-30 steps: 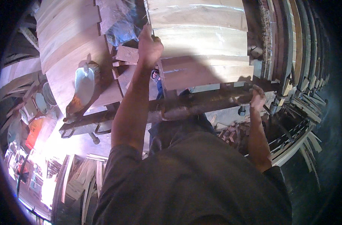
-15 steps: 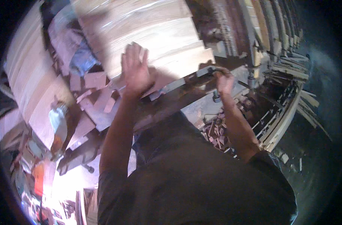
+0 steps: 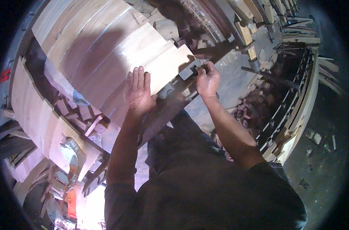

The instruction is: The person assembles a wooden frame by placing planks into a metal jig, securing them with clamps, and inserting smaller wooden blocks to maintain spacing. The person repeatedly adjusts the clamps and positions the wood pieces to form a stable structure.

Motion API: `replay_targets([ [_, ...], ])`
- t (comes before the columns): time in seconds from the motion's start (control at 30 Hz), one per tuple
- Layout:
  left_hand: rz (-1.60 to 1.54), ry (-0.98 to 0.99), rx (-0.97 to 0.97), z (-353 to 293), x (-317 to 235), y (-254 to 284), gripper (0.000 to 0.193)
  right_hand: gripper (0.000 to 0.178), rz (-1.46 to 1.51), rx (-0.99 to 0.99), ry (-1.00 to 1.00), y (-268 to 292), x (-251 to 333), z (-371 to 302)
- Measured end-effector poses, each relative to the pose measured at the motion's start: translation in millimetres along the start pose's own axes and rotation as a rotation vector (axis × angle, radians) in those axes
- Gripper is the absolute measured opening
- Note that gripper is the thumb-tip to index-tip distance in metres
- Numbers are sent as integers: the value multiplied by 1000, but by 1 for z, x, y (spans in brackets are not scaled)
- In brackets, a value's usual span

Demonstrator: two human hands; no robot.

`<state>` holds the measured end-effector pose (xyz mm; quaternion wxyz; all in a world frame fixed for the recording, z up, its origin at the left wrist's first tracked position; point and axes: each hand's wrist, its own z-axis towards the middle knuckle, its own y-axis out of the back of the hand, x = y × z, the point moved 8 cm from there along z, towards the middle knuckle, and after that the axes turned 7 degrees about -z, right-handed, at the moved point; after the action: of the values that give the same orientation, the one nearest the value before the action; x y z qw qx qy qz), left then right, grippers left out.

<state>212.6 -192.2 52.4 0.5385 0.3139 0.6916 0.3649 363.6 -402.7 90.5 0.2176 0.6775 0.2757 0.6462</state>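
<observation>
Wood offcuts (image 3: 249,111) lie beyond the metal bar (image 3: 165,113). Beside the bar, on the plank panel (image 3: 113,65), the left hand (image 3: 138,94) now rests open, away from its edge, seemingly steadying it; the right hand (image 3: 208,81) curls its fingers by the grey plate (image 3: 186,73), grip unclear.

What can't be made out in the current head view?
- Head: whether the right hand grips anything; its own curled shape hides it.
- Head: palm of the left hand; faces down, out of sight.
- Head: far end of the wooden panel; cut off by the upper edge.
- Head: lower-left clutter; too small to identify.
</observation>
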Motion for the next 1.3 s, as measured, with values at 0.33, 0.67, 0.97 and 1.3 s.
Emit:
replay_targets([
  [0.33,68,214,-270,-27,-31,-6,77,26,-34,-20,176,23,33,4],
  [0.67,153,258,158,-167,-72,-22,63,25,-2,56,83,28,13,-7],
  [0.97,202,129,-108,-205,-124,-11,58,47,-372,241,124,189,-274,-150],
  [1.3,-9,139,-88,-274,-122,-45,72,26,-574,561,-506,292,-474,-298],
])
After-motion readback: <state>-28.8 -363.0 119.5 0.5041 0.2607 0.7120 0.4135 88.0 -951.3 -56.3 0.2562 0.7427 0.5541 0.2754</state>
